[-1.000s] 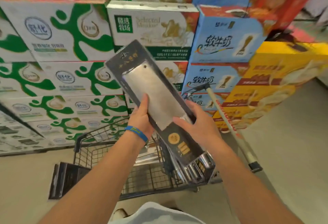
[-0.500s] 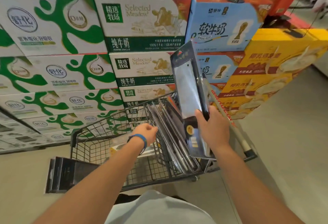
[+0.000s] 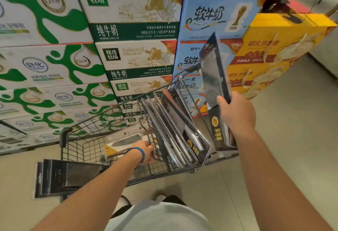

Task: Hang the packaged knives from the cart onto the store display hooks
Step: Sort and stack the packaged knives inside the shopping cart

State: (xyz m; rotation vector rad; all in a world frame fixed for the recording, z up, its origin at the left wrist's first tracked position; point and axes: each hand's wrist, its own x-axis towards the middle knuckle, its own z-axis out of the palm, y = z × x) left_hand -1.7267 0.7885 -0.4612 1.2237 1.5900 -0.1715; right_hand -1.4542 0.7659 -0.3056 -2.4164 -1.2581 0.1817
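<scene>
My right hand (image 3: 237, 115) grips a black packaged cleaver (image 3: 214, 77) near its middle and holds it upright, to the right of the wire cart (image 3: 113, 113). Several more packaged knives (image 3: 175, 130) lean in a row in the cart's right section. My left hand (image 3: 146, 151), with a blue wristband, reaches down into the cart, its fingers curled at the wire divider beside a white and yellow package (image 3: 124, 140) lying on the cart's bottom. No display hooks are in view.
Stacked milk cartons (image 3: 131, 29) form a wall right behind the cart, with yellow boxes (image 3: 274, 51) to the right. Black packages (image 3: 62, 176) stick out at the cart's near left corner. Tiled floor (image 3: 292, 139) lies to the right.
One second ago both hands held the cleaver package. My left hand let go and dropped into the cart; my right hand swung the package upright and to the right.
</scene>
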